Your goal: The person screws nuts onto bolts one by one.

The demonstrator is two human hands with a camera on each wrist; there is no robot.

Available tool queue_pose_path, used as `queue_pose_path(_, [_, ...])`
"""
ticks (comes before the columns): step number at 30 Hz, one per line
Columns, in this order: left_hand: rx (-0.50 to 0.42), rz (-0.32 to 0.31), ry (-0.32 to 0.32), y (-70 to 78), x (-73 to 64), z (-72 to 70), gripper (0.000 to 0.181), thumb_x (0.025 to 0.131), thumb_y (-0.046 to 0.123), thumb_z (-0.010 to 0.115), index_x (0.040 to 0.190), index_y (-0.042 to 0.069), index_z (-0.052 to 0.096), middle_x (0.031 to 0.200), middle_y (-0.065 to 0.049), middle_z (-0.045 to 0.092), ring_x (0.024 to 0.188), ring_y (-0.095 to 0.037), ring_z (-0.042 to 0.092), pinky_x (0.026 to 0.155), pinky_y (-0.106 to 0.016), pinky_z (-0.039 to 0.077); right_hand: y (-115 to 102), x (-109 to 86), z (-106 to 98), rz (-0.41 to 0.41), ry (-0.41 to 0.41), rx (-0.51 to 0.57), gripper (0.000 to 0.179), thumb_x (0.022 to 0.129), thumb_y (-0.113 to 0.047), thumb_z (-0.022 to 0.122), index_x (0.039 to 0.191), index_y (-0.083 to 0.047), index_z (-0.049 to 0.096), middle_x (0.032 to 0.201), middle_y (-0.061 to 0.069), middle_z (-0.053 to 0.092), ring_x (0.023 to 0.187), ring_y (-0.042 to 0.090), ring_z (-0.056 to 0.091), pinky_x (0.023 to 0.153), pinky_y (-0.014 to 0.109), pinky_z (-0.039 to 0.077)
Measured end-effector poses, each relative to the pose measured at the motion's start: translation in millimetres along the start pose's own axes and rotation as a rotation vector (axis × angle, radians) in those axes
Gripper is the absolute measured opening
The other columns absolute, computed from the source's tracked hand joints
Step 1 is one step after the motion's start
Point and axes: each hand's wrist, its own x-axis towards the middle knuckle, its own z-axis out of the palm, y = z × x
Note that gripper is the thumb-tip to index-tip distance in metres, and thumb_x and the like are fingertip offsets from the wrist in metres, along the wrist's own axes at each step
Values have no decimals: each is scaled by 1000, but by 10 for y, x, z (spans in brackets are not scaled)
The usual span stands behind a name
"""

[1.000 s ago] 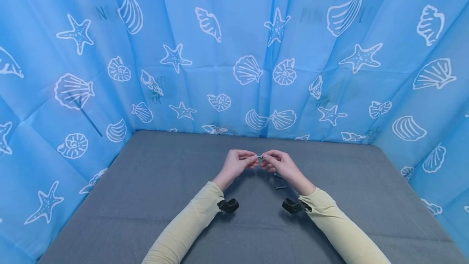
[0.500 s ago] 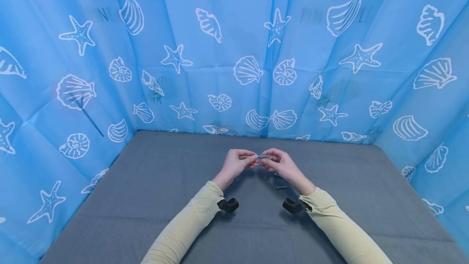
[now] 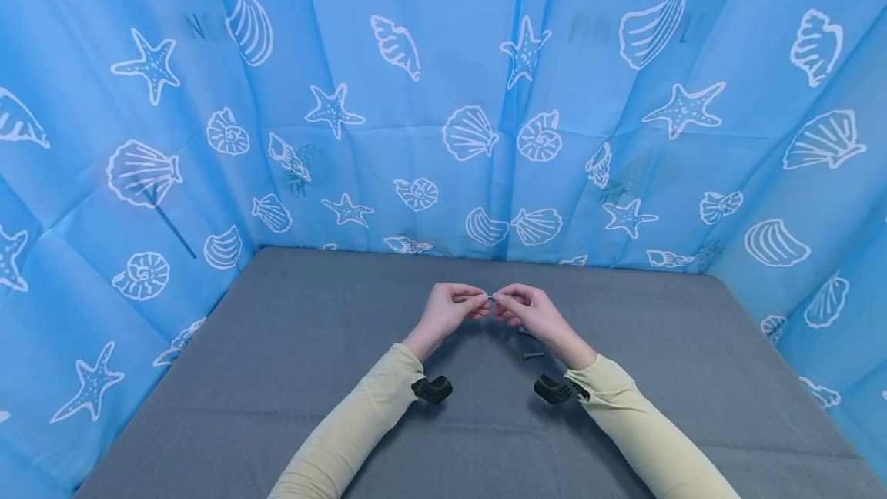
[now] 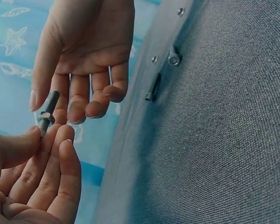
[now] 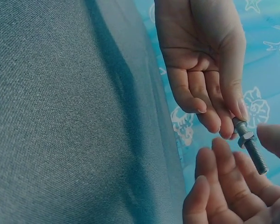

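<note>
My left hand (image 3: pixel 453 305) pinches a steel bolt (image 5: pixel 255 154) by its head end between thumb and index finger, above the table. A hex nut (image 5: pixel 246 138) sits on the bolt, close to the pinched end, and the threaded shank points toward my right hand (image 3: pixel 530 310). In the right wrist view my right thumb stands just off the nut, with the fingers loosely bent on the other side of the shank. The left wrist view shows the same small gap between right thumb and bolt (image 4: pixel 52 100). Most of the bolt is hidden in the head view.
On the grey table (image 3: pixel 333 376) lie two more bolts, one (image 3: pixel 532 355) in front of the right wrist, another (image 4: pixel 173 57) nearby. Two small nuts, including this nut (image 4: pixel 154 59), lie beside them. A blue shell-patterned curtain (image 3: pixel 416 137) surrounds the table's back and sides.
The right thumb and fingers shift around the shank: half a second ago the bolt showed past the nut in the head view, now the thumb covers it. The left hand stays nearly still.
</note>
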Motion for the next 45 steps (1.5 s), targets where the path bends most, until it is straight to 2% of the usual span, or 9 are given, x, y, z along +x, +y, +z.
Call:
queue_pose_path(4, [-12, -4, -2, -79, 44, -13, 19, 90, 8, 67, 102, -5, 70, 88, -16, 71, 80, -26, 70, 79, -47, 55, 4, -9, -5, -42, -3, -9, 33, 96, -18, 61, 118, 5, 55, 100, 26, 66, 88, 27, 66, 81, 55, 51])
queue_pose_path(9, [4, -6, -8, 100, -71, 7, 20, 91, 3, 64, 105, -11, 67, 93, -23, 69, 86, -34, 69, 82, -51, 53, 22, -2, -10, -12, 2, -27, 33, 97, -25, 58, 112, 5, 61, 97, 21, 68, 89, 28, 66, 81, 53, 51])
queue_pose_path(13, [3, -5, -4, 164, -122, 17, 20, 92, 3, 63, 105, -12, 67, 93, -24, 69, 85, -33, 69, 82, -51, 53, 33, 3, -13, 12, 9, -14, 37, 98, -28, 57, 115, 5, 59, 96, 19, 68, 89, 28, 66, 81, 52, 52])
queue_pose_path(20, [-18, -13, -8, 129, -112, 14, 18, 91, 2, 64, 104, -11, 68, 91, -21, 70, 83, -30, 70, 83, -52, 52, 11, -26, -12, -40, 0, -18, 33, 97, -20, 60, 119, 5, 57, 102, 21, 68, 92, 29, 65, 81, 54, 50])
queue_pose_path(25, [-10, -7, -6, 115, -108, 17, 19, 91, 3, 64, 104, -12, 67, 92, -22, 70, 83, -31, 70, 83, -53, 52, 7, -24, 5, 3, 7, -25, 39, 97, -29, 59, 117, 4, 60, 102, 23, 67, 93, 30, 64, 81, 52, 51])
queue_pose_path(32, [-7, -19, -12, 127, -120, 27, 21, 91, 3, 64, 106, -12, 66, 93, -22, 70, 87, -34, 69, 84, -52, 52, 30, -20, 3, -21, 1, -38, 33, 97, -20, 60, 118, 5, 55, 100, 22, 67, 92, 29, 65, 82, 53, 51])
queue_pose_path(36, [-2, -21, -16, 128, -122, 30, 22, 92, 4, 63, 107, -13, 66, 94, -24, 69, 88, -35, 68, 84, -52, 52, 37, -8, -3, 11, 7, -21, 34, 98, -26, 58, 112, 4, 60, 98, 20, 67, 92, 31, 64, 80, 49, 52])
queue_pose_path(39, [-7, -17, -13, 127, -126, 23, 21, 92, 3, 63, 106, -12, 66, 94, -25, 69, 88, -35, 68, 84, -52, 52, 37, -10, -4, 28, 5, 1, 36, 98, -28, 58, 115, 4, 58, 98, 20, 67, 93, 31, 65, 81, 48, 52])
queue_pose_path(45, [-10, -14, -15, 122, -132, 14, 21, 92, 2, 63, 106, -13, 66, 94, -24, 69, 88, -34, 69, 84, -52, 52, 36, -17, -16, -16, -7, -30, 30, 97, -18, 60, 116, 4, 57, 99, 24, 67, 90, 30, 65, 78, 49, 52])
